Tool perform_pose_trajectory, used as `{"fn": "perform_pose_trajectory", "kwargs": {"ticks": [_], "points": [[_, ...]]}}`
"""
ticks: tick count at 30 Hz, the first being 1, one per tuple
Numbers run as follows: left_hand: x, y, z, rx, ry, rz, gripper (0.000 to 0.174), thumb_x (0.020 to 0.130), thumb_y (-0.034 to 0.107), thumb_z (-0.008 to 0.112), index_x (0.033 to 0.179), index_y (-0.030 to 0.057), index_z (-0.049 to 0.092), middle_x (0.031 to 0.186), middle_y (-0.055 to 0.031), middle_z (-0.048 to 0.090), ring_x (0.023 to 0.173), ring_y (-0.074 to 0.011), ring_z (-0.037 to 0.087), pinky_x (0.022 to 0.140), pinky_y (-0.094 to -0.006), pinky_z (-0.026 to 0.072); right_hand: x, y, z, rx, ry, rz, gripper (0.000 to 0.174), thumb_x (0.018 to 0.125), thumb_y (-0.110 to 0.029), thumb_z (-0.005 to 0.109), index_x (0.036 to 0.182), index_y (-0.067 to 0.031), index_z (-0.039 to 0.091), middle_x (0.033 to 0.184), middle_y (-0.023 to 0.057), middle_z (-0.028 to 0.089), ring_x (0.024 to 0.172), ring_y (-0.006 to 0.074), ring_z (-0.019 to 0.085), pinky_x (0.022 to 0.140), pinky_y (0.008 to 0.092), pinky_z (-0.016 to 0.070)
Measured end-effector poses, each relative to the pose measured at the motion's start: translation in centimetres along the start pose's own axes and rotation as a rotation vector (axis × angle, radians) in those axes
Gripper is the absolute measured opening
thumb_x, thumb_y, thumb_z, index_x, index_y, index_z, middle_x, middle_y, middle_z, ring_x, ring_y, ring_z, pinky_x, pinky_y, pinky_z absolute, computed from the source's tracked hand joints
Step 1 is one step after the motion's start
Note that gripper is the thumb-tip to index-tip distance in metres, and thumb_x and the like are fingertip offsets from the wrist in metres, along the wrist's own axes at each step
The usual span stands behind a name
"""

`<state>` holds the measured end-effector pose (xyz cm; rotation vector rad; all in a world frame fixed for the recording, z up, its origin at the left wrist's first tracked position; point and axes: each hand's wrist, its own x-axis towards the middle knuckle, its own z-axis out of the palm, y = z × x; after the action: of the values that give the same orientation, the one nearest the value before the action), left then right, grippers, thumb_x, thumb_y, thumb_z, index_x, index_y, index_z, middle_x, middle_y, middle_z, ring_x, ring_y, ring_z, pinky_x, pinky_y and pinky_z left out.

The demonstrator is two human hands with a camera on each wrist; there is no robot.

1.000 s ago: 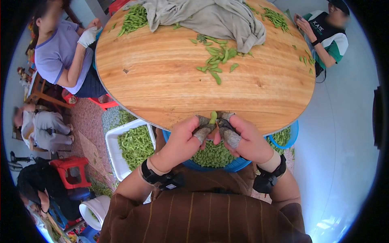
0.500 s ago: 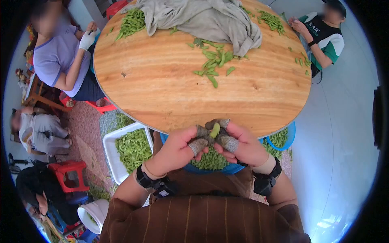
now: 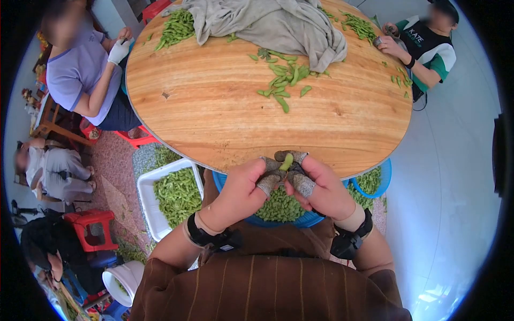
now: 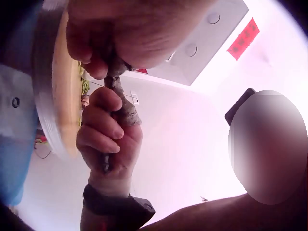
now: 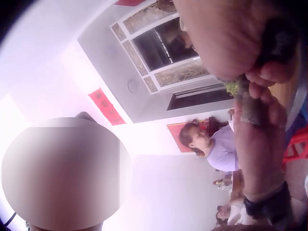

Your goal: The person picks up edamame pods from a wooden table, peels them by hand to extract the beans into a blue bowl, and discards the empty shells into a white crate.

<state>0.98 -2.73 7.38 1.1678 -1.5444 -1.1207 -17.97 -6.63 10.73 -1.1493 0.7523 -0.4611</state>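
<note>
Over the near edge of the wooden table (image 3: 257,128), both hands meet around one green soybean pod (image 3: 287,161), which points up between their fingertips. My left hand (image 3: 235,190) pinches it from the left, with grey coverings on thumb and forefinger. From the other side my right hand (image 3: 329,190) grips it, its thumb and forefinger covered alike. The remaining fingers curl under, as the left wrist view shows. Below the hands, a blue basin (image 3: 315,218) holds small green beans (image 3: 281,206). Something pale green (image 5: 232,88) shows at the fingertips in the right wrist view.
Loose pods (image 3: 281,85) lie mid-table beside a grey cloth (image 3: 267,27). A white crate (image 3: 155,227) of pods stands at left, a second blue basin (image 3: 388,179) at right. People sit at both sides of the table; red stools (image 3: 91,230) and a white bucket (image 3: 136,275) are at left.
The pod, tilted half a second ago, now stands a little more upright between the fingers. Both hands stay together. At far right, the other person's hands have moved apart near the table edge.
</note>
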Motion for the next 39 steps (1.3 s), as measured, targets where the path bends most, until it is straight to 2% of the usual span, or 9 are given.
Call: {"fn": "perform_pose_trajectory", "kwargs": {"ticks": [5,16,23,25,29,32,35,37,39], "points": [[0.0,0.0,-0.1,-0.248,0.018,-0.250,0.024,0.074,-0.006,0.048,0.093,0.0008,0.058,0.076,-0.0106,0.060,0.067,-0.0202,0.059,0.061,-0.0306,0.0470,-0.3,0.1,0.1,0.023,0.018,0.005,0.035,0.091,-0.008,0.043,0.126,-0.0101,0.043,0.079,-0.0031,0.054,0.052,0.0032,0.043,0.043,0.0180,0.0358],[-0.1,-0.7,0.0,0.043,0.042,-0.047,0.020,0.071,-0.004,0.053,0.091,0.0005,0.057,0.078,-0.0162,0.060,0.071,-0.0301,0.059,0.064,-0.0348,0.0469,-0.4,0.4,0.0,0.080,0.006,0.006,0.034,0.093,-0.009,0.042,0.127,-0.0100,0.041,0.080,-0.0008,0.055,0.053,0.0046,0.042,0.044,0.0190,0.0369],[-0.2,-1.0,-0.3,0.493,0.094,0.326,0.011,0.079,0.002,0.058,0.090,0.0005,0.054,0.073,-0.0113,0.058,0.061,-0.0218,0.054,0.055,-0.0331,0.0439,-0.4,0.2,0.0,0.215,-0.044,0.077,0.029,0.095,-0.013,0.045,0.124,-0.0091,0.045,0.079,0.0000,0.053,0.051,0.0044,0.040,0.043,0.0188,0.0340],[-0.7,-0.5,-1.1,-0.753,-0.225,-0.443,0.007,0.088,0.008,0.055,0.091,0.0024,0.055,0.072,-0.0065,0.058,0.057,-0.0151,0.052,0.050,-0.0265,0.0411,-0.8,-0.1,-0.1,0.299,-0.105,0.094,0.030,0.095,-0.013,0.046,0.124,-0.0095,0.046,0.078,-0.0001,0.053,0.051,0.0041,0.039,0.043,0.0186,0.0332],[-0.7,-0.4,-1.4,-1.177,-0.372,-0.503,0.010,0.093,0.014,0.051,0.093,0.0042,0.056,0.072,-0.0028,0.057,0.055,-0.0095,0.050,0.048,-0.0209,0.0380,-1.2,-0.6,-0.1,0.483,-0.187,0.184,0.032,0.095,-0.014,0.045,0.127,-0.0104,0.046,0.078,-0.0010,0.051,0.052,0.0035,0.037,0.043,0.0179,0.0322],[-0.8,-0.5,-1.1,-1.056,-0.315,-0.435,0.012,0.092,0.014,0.054,0.096,0.0027,0.055,0.072,-0.0027,0.057,0.055,-0.0092,0.050,0.049,-0.0228,0.0401,-1.0,-0.4,0.1,0.435,-0.108,0.192,0.032,0.094,-0.014,0.046,0.126,-0.0102,0.047,0.078,-0.0018,0.051,0.053,0.0032,0.038,0.043,0.0178,0.0328],[-0.8,0.4,-0.1,-0.165,-0.066,-0.218,0.014,0.083,0.008,0.061,0.092,0.0018,0.054,0.075,-0.0063,0.057,0.057,-0.0149,0.053,0.049,-0.0281,0.0434,-0.6,0.2,0.4,0.355,0.011,0.216,0.028,0.094,-0.013,0.045,0.122,-0.0095,0.048,0.077,-0.0022,0.052,0.054,0.0033,0.040,0.044,0.0180,0.0350],[-1.1,0.4,0.5,0.764,0.080,0.262,0.019,0.069,0.001,0.063,0.084,0.0012,0.052,0.078,-0.0110,0.055,0.063,-0.0237,0.057,0.052,-0.0337,0.0465,-0.2,0.7,0.6,0.342,0.043,0.245,0.027,0.094,-0.013,0.045,0.120,-0.0093,0.049,0.077,-0.0024,0.052,0.054,0.0035,0.042,0.044,0.0182,0.0363],[-1.2,0.3,1.1,0.839,0.110,0.276,0.020,0.065,0.000,0.062,0.082,0.0017,0.051,0.080,-0.0131,0.054,0.067,-0.0274,0.057,0.052,-0.0356,0.0469,-0.1,1.1,1.1,0.219,0.083,0.174,0.023,0.094,-0.011,0.045,0.116,-0.0086,0.050,0.076,-0.0018,0.052,0.055,0.0041,0.044,0.044,0.0188,0.0383]]}}
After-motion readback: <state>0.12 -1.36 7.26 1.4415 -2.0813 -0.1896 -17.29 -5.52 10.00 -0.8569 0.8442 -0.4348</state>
